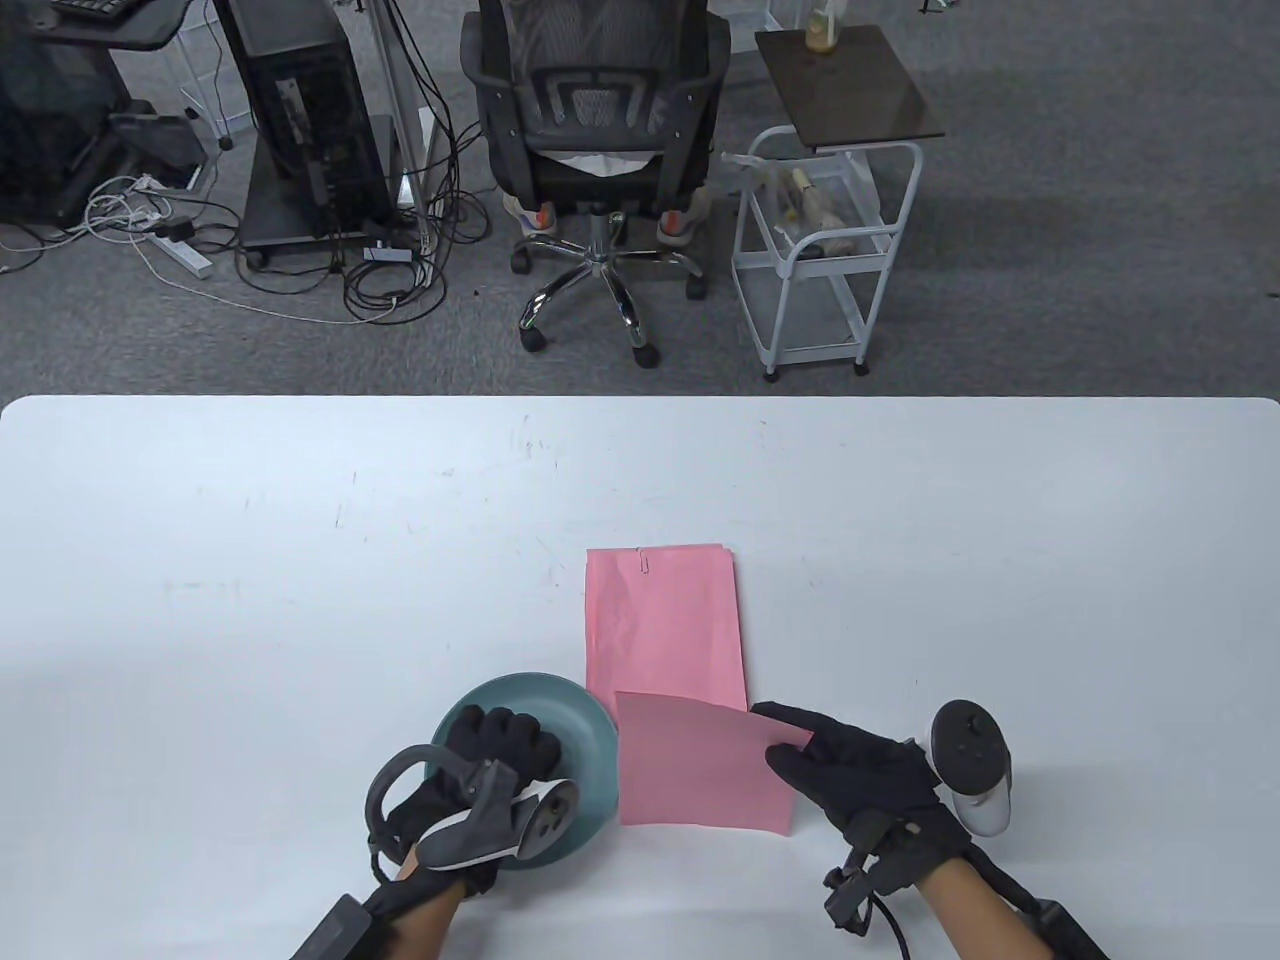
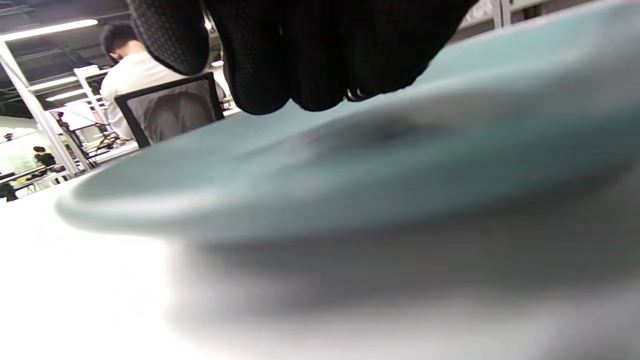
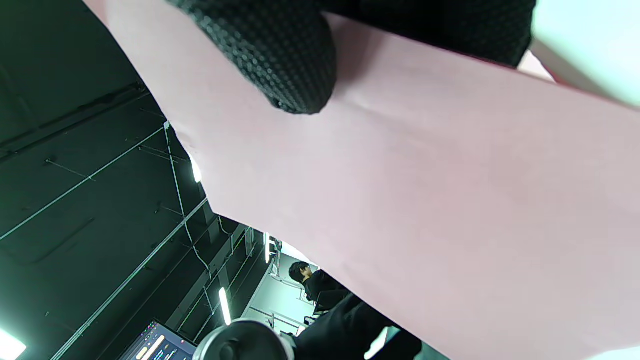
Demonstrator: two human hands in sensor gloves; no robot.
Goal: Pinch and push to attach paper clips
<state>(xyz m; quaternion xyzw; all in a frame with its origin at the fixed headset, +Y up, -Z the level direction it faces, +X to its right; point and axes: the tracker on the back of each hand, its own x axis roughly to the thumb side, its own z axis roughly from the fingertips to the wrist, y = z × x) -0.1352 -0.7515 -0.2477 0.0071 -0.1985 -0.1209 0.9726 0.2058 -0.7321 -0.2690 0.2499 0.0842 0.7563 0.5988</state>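
A pink paper stack (image 1: 664, 620) lies on the white table (image 1: 300, 560), with a paper clip (image 1: 645, 561) on its far edge. A second pink sheet (image 1: 700, 762) is held up at the near side; my right hand (image 1: 800, 745) pinches its right edge, thumb under and fingers on top, as the right wrist view shows (image 3: 400, 200). My left hand (image 1: 500, 745) reaches into a teal dish (image 1: 590, 715). In the left wrist view its fingertips (image 2: 320, 75) pinch a small silver paper clip (image 2: 356, 94) above the dish (image 2: 350, 165).
The table's far edge (image 1: 640, 400) runs across the middle of the table view. Beyond it stand an office chair (image 1: 595, 130), a white cart (image 1: 825, 250) and a computer tower (image 1: 300, 120) on the carpet.
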